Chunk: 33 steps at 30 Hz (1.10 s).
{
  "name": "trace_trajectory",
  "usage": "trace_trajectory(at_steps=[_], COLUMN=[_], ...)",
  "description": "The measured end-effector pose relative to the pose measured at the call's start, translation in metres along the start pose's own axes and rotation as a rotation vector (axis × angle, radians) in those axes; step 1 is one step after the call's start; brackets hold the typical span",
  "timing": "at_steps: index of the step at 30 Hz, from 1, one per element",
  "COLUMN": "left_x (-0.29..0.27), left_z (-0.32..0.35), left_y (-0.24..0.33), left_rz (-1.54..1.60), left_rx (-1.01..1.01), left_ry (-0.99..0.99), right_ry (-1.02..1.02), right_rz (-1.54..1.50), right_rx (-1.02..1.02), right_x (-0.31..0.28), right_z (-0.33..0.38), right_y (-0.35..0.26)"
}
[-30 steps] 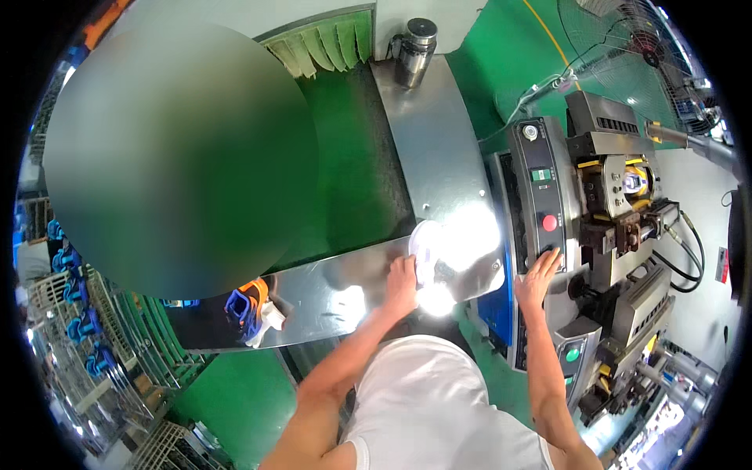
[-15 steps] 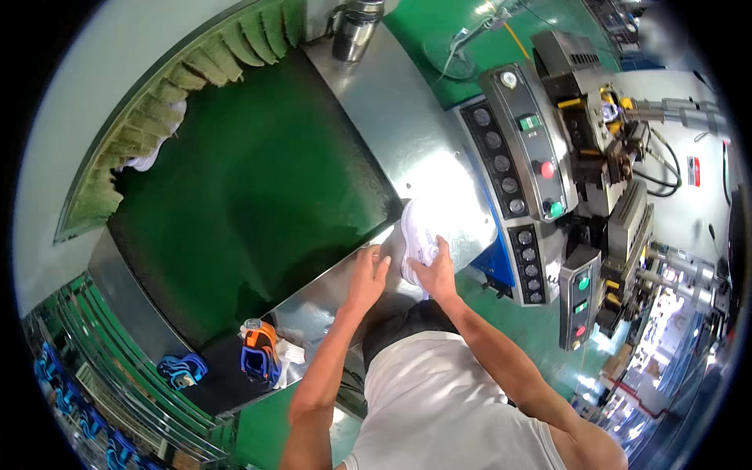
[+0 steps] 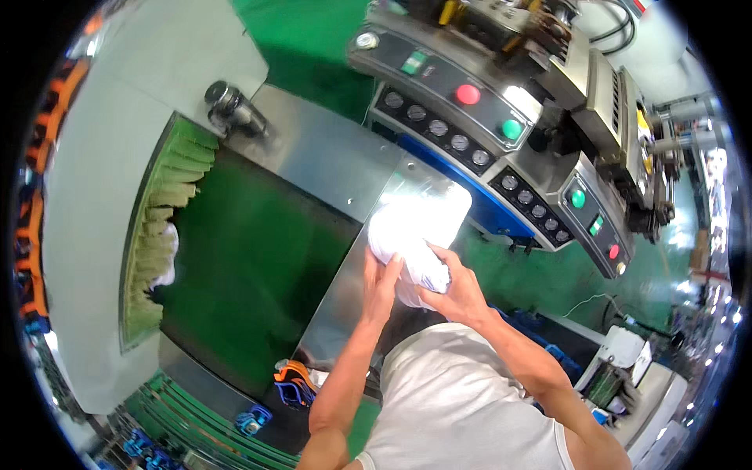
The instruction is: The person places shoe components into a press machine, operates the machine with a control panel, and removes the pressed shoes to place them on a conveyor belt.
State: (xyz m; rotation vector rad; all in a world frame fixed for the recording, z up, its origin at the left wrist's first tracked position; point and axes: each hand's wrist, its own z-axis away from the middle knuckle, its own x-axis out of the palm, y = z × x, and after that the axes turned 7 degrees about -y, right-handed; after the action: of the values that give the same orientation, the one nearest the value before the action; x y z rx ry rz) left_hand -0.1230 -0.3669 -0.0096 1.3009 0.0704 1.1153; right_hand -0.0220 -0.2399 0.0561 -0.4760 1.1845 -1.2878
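Observation:
A white shoe (image 3: 421, 265) is between my hands over the metal ledge, partly washed out by glare. My left hand (image 3: 381, 285) is closed on its left side, thumb pointing up along it. From the right, my right hand (image 3: 462, 291) grips the near end with fingers and thumb around it. Left of my hands lies the green conveyor belt (image 3: 258, 266).
At the left, a white shoe (image 3: 166, 254) shows under the bristle curtain (image 3: 149, 274). An orange and blue shoe (image 3: 294, 384) and a blue piece (image 3: 253, 420) lie at the near end. A dark flask (image 3: 235, 111) stands far left. Button panels (image 3: 446, 82) and gauges line the right.
My view has turned right toward the machine. My left hand has moved from beside the shoe onto it, so both hands now hold it, and the shoe has turned and tilted.

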Motion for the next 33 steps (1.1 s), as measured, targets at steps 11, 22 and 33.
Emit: trace_trajectory(at_steps=[11, 22, 33], left_x=[0.12, 0.167, 0.185], left_z=[0.003, 0.015, 0.011], left_y=[-0.008, -0.009, -0.005], left_rz=[0.096, 0.169, 0.076], left_rx=[0.094, 0.101, 0.063], left_ry=[-0.151, 0.0, 0.149], right_ry=[0.193, 0.245, 0.165], right_rz=[0.108, 0.256, 0.345], right_rx=[-0.26, -0.446, -0.426], right_x=[-0.093, -0.119, -0.122], right_z=[0.078, 0.104, 0.113], right_y=[0.016, 0.025, 0.029])
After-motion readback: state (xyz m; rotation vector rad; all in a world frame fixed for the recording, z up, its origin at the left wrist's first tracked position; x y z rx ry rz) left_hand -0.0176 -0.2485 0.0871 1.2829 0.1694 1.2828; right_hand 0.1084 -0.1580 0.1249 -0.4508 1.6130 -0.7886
